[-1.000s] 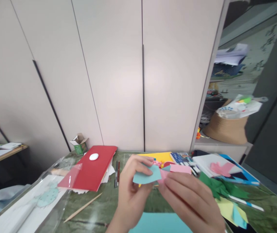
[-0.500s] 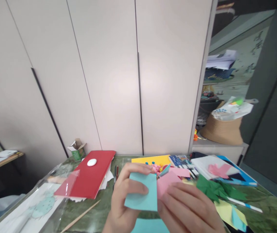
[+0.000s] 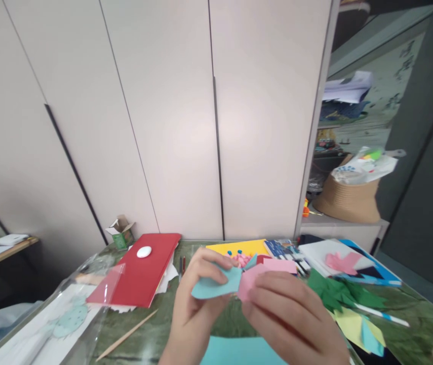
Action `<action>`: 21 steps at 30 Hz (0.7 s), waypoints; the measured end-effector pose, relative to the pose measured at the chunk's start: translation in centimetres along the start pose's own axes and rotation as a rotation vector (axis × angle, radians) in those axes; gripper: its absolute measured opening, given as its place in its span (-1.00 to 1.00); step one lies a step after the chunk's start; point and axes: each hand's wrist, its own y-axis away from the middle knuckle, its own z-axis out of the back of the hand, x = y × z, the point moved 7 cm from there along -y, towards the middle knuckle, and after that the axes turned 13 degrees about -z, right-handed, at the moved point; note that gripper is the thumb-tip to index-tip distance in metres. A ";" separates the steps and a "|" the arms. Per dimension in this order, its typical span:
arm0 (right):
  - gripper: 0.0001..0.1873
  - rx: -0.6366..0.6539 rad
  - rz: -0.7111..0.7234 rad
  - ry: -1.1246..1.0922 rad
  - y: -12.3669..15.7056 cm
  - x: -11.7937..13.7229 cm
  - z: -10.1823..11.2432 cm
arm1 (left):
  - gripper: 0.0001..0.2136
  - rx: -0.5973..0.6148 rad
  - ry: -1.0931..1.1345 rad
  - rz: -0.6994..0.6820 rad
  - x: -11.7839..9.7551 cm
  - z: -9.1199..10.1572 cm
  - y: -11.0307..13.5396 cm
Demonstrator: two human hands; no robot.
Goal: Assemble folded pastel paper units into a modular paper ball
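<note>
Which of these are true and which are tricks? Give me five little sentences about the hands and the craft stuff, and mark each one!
1. The left hand holds light blue paper. True.
2. The right hand holds yellow paper. False: the right hand holds pink paper.
3. A small white oval sits on the red folder. True.
4. The wooden stick lies on the red folder. False: the wooden stick lies on the green tabletop.
5. Green cut pieces lie on the right side of the picture. True.
</note>
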 end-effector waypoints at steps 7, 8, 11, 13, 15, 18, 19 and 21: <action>-0.83 0.081 -0.030 -0.013 0.0 -0.6 -0.9 | -0.94 -0.154 0.022 0.167 0.8 0.1 0.4; -0.82 0.082 -0.040 -0.021 0.2 -0.7 -1.0 | -0.95 -0.162 0.019 0.177 0.8 0.1 0.4; -0.80 0.095 -0.090 -0.044 1.0 -1.2 -1.3 | -0.96 -0.167 0.009 0.204 0.9 0.1 0.4; -0.78 0.115 -0.127 -0.076 1.4 -1.6 -1.7 | -0.95 -0.155 0.006 0.230 0.9 0.2 0.3; -0.77 0.130 -0.162 -0.124 1.4 -2.0 -2.1 | -0.95 -0.125 0.004 0.276 1.0 0.2 0.3; -0.76 0.125 -0.198 -0.192 0.8 -2.2 -2.3 | -0.95 -0.074 0.000 0.342 1.3 0.3 0.2; -0.77 0.122 -0.210 -0.201 0.6 -2.3 -2.3 | -0.96 -0.062 -0.007 0.358 1.4 0.4 0.1; -0.76 0.123 -0.225 -0.196 0.3 -2.4 -2.4 | -0.95 -0.038 -0.038 0.389 1.7 0.5 0.0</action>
